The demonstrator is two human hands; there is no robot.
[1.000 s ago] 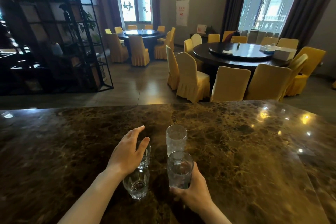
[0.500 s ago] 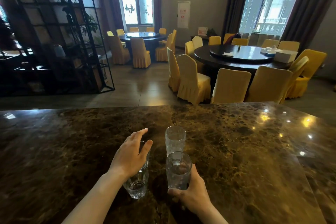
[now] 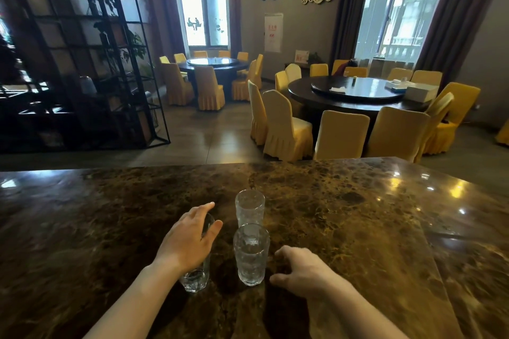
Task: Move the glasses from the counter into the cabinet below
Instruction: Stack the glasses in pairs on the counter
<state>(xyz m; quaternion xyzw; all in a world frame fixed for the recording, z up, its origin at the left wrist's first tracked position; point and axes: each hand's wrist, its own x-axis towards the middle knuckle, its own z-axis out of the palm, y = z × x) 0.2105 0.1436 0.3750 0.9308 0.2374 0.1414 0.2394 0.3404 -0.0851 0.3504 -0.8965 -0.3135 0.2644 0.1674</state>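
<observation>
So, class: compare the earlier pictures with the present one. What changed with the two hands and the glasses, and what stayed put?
The right hand let go of the near glass and drew back to its right. The left hand kept its grip on the left glass; the far glass stayed on the counter.

Brown-gold marbled counter [image 3: 344, 215] — clear glasses [image 3: 250, 208]

We see a dim room lit mostly by daylight from two tall windows [image 3: 203, 16] at twelve and two o'clock, both overexposed. The polished counter [image 3: 358, 228] shows small bright glare spots at three o'clock. The shelf [image 3: 77, 63] at ten o'clock is nearly black. Straight lines bend at the edges, and the picture is slightly soft.
</observation>
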